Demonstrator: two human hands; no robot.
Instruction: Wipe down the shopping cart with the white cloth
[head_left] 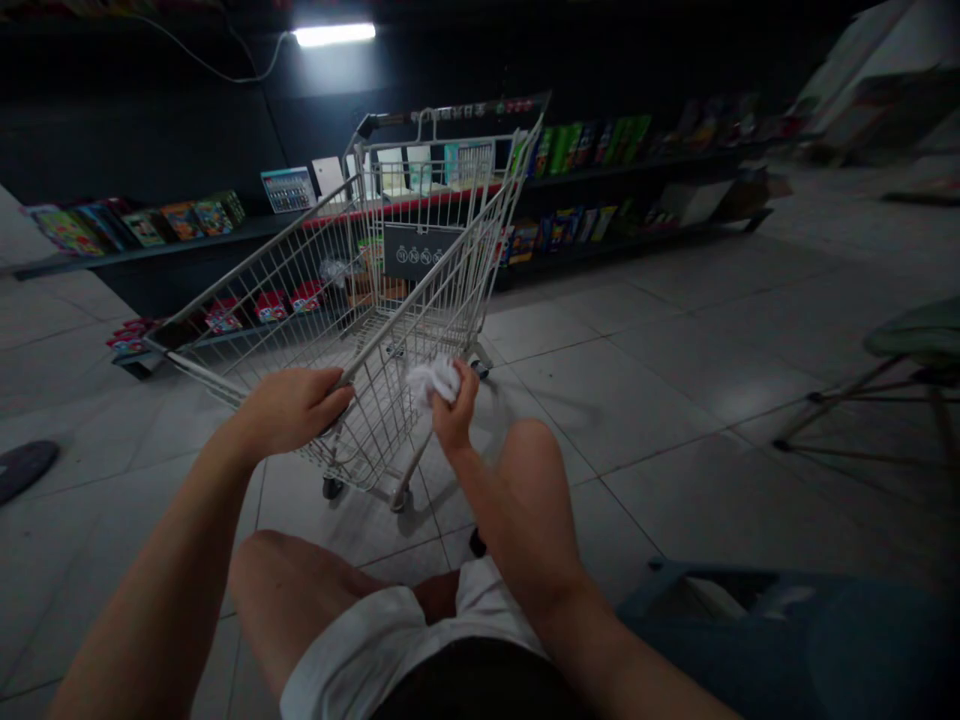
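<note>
Head view: crumpled white cloth [433, 381]

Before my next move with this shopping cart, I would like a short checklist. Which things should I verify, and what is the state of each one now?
1. The left hand grips the rim of the shopping cart: ok.
2. The right hand holds the crumpled white cloth firmly against the cart's wires: ok.
3. The near caster stands on the floor tiles: ok.
4. The casters are locked: cannot tell.
5. The folding chair stands apart from the cart: ok.
6. The basket wires are clean: cannot tell, the light is too dim.
</note>
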